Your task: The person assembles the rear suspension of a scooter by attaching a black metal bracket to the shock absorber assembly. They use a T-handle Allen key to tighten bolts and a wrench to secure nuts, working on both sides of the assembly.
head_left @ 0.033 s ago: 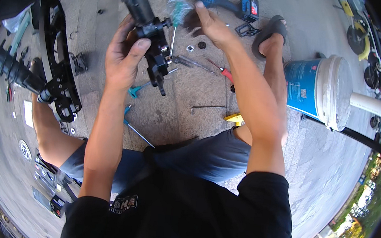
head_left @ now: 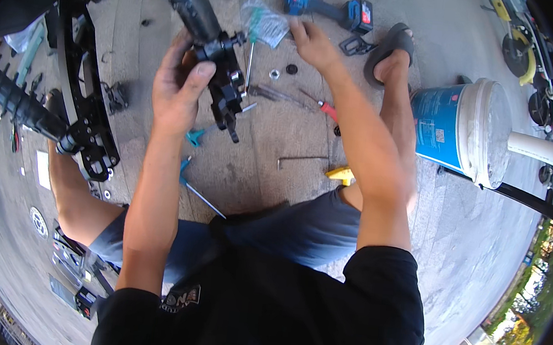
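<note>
A black frame (head_left: 86, 119) lies on the ground at nine o'clock. The left hand (head_left: 177, 91) wraps tight around a black metal part (head_left: 217, 65) with a ribbed tube, up at twelve o'clock. The right hand (head_left: 314, 42), fingers loosely curled and holding nothing, reaches by a clear plastic bag (head_left: 268, 23). A blue bucket (head_left: 456, 127) sits at two o'clock.

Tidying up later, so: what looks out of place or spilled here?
Tools lie scattered on the pavement: a blue drill, a red-handled tool, teal T-handle keys, a hex key and loose washers. The bucket lies tipped on its side. Nothing looks spilled or broken.
</note>
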### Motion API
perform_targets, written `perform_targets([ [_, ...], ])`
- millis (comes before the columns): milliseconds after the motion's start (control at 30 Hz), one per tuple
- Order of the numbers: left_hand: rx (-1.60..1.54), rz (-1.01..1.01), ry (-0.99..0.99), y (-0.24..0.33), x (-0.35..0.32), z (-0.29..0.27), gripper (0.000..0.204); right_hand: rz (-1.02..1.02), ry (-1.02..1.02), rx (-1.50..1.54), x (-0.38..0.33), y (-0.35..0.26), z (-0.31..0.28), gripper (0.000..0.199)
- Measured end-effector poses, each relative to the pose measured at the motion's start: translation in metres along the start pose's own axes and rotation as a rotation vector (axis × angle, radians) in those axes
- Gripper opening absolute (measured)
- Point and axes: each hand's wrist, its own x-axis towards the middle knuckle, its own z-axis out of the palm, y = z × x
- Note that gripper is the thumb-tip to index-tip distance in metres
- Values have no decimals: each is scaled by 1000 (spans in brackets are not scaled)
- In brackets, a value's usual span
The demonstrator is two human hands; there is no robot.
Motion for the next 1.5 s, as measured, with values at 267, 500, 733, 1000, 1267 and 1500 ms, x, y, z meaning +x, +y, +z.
perform_targets([
  [267,19,17,6,6,3,9,62,270,123,-720,-66,146,37,30],
  [500,218,57,-47,17,20,26,51,264,70,552,-85,0,1,34],
  [733,264,90,-11,10,19,23,45,259,-116,1230,-143,-69,-30,35],
  [1000,246,63,-56,13,21,21,46,142,-231,1287,-126,-57,-17,36],
  [1267,524,166,-41,19,25,26,48,137,-171,990,-143,-84,-32,33],
  [1500,569,297,93,16,33,34,44,-406,200,483,-162,-158,-71,27],
])
